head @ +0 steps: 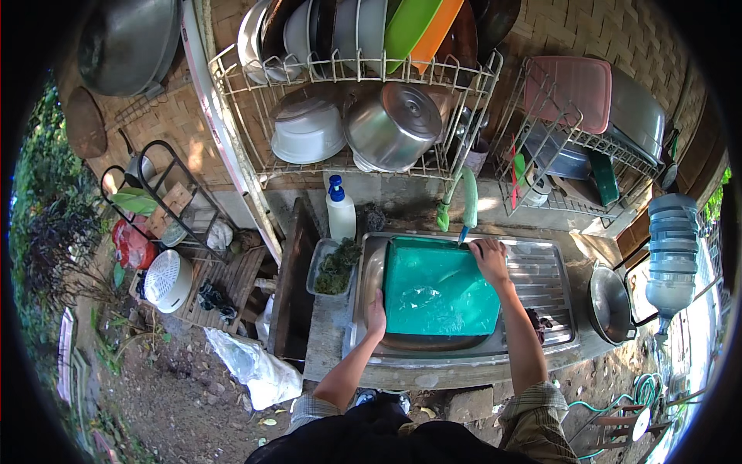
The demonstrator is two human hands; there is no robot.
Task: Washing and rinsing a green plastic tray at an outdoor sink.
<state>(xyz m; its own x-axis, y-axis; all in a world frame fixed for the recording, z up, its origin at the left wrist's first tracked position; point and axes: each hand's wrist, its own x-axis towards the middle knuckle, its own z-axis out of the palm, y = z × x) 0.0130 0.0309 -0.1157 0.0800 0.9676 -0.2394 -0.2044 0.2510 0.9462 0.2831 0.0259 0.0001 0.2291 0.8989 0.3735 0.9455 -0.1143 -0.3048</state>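
A teal rectangular tray or tub (440,296), wet on its flat face, lies tilted over the basin of a stainless steel sink (458,355). My left hand (375,316) grips its left side near the lower corner. At the upper right corner my right hand (490,258) has its fingers curled over the edge. Just beyond that edge hangs a pale green hose (469,200) with a blue end (464,233). What lies beneath the teal piece is hidden.
Left of the sink are a plastic tub of green scrubbing mesh (336,264) and a blue-capped pump bottle (341,211). A wire dish rack (353,66) hangs above with pots and basins. On the right are a wok (608,304) and a large water bottle (672,249).
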